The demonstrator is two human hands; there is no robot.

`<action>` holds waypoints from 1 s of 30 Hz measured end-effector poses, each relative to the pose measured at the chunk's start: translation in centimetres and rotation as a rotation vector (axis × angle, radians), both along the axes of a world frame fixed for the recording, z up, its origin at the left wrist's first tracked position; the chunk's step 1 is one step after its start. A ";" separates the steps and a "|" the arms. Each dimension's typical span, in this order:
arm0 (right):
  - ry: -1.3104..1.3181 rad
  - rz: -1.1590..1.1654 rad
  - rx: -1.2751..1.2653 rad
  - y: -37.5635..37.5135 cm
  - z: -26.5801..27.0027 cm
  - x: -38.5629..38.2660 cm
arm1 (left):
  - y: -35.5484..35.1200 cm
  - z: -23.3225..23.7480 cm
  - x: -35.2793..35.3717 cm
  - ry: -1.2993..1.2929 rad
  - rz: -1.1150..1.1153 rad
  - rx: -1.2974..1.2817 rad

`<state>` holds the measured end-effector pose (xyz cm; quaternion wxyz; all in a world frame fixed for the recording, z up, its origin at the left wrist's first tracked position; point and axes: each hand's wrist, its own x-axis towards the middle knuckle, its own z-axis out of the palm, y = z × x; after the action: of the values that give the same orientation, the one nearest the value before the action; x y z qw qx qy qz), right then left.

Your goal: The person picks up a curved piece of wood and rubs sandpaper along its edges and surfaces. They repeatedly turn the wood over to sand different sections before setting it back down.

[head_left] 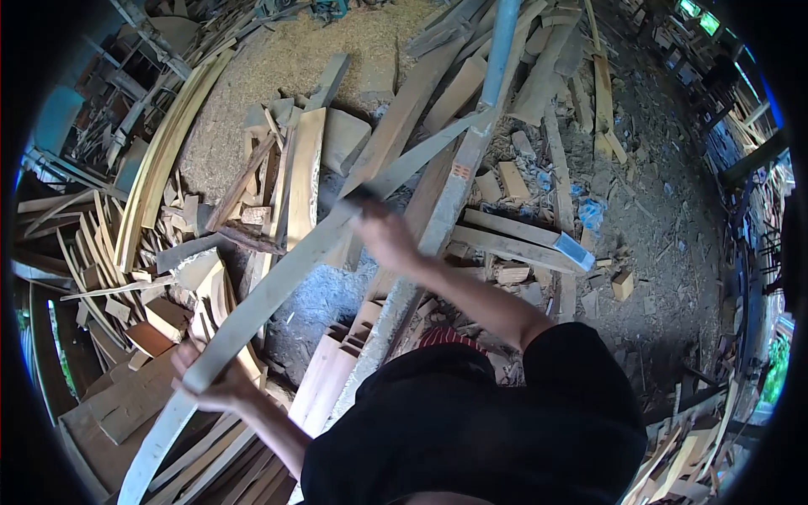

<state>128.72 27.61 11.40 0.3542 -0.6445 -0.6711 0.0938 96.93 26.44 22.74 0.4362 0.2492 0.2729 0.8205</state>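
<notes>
A long, pale wooden board (282,278) runs diagonally from the lower left to the upper middle. My left hand (210,379) grips it near its lower end, with fingers wrapped round the edge. Farther up, my right hand (383,227) is at the board's edge, blurred by motion, closed round a small dark object (360,197) that touches the board. What that dark object is cannot be made out. The board's upper end lies near a grey post (459,172).
A blue pipe (502,50) rises at the top. Wooden offcuts (513,181) and planks (305,177) cover the ground around the board. Curved strips (160,160) lie at the left, sawdust (286,50) at the back. A pale beam (530,240) lies right of the post.
</notes>
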 end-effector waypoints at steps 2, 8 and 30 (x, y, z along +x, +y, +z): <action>0.036 0.046 0.588 -0.2 1.2 -2.3 | 1.3 -0.7 3.9 -0.044 0.036 -0.090; -0.115 -0.171 0.273 4.6 -5.4 11.9 | 2.4 -1.4 1.9 -0.114 0.178 -0.119; 0.082 -0.245 0.264 6.1 -9.3 20.1 | 2.5 1.4 1.2 0.155 0.286 -0.299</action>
<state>148.82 33.73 2.14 0.4717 -0.6647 -0.5792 -0.0127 98.09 28.91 24.11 0.3251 0.2028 0.4568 0.8028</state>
